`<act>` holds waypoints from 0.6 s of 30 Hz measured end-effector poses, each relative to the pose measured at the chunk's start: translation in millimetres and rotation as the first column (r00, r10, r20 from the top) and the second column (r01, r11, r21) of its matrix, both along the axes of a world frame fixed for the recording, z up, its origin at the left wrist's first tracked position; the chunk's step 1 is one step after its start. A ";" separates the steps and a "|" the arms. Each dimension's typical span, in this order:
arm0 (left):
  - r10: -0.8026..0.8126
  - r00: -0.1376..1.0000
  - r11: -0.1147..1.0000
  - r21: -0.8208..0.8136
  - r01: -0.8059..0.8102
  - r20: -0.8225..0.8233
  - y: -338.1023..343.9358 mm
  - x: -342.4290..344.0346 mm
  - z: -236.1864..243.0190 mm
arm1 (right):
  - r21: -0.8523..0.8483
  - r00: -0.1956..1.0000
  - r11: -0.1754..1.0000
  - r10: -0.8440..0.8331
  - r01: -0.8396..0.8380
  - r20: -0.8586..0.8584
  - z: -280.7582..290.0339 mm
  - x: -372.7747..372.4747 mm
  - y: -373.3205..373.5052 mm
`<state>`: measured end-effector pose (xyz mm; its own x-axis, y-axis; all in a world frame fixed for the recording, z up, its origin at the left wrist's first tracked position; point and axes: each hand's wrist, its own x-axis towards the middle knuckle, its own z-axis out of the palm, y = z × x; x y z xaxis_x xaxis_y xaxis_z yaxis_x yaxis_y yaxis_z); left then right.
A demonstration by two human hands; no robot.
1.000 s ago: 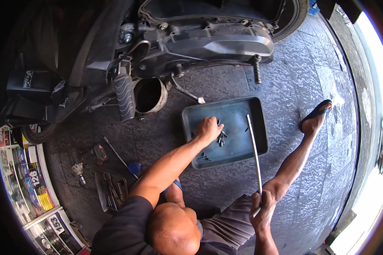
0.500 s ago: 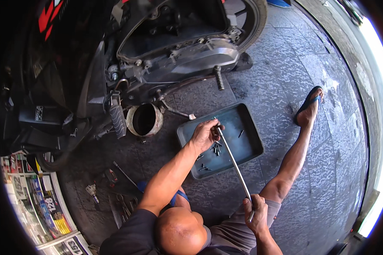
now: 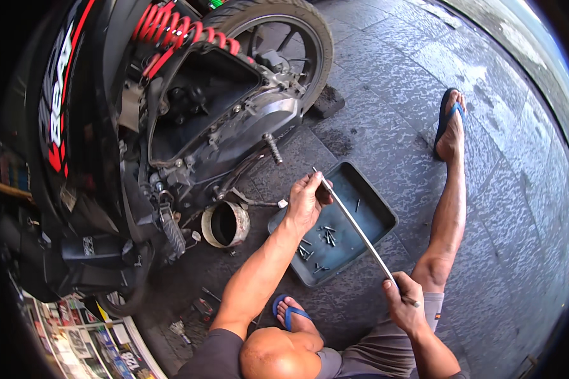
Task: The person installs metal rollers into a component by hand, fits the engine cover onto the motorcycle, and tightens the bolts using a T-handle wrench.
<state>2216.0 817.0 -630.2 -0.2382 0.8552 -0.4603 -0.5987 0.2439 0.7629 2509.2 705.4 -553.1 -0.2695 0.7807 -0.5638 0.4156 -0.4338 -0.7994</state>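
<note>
A long-shafted metal wrench (image 3: 361, 232) slants over a tray, its far end up and to the left. Around that far end are the pinched fingers of my left hand (image 3: 306, 199); a thin tip, perhaps a bolt, pokes out past them. My right hand (image 3: 403, 301) is wrapped round the near end, above my bent knee, and hides most of the handle's shape. Below the shaft sits the blue-grey plastic tray (image 3: 385, 228) on the floor. Loose bolts (image 3: 328, 236) lie in it in small groups, with one bolt (image 3: 358, 205) apart near its right side.
A scooter's opened engine casing (image 3: 259, 126), kickstart lever (image 3: 272, 149) and rear wheel (image 3: 325, 57) stand beyond the tray. A round metal ring or can (image 3: 243, 224) rests left of it. Tools (image 3: 202, 307) lie on the floor at lower left, near shelves (image 3: 95, 341) of packaged goods.
The view has turned, so the scooter shows more fully at upper left. Both hands keep their hold on the wrench, with the right hand now farther right and slightly higher.
</note>
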 end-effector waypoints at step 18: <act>0.246 0.968 0.953 0.196 -0.233 -0.049 93.7 11.4 30.5 | 0.721 0.995 0.688 0.090 -0.085 0.033 -16.9 -39.1 141.4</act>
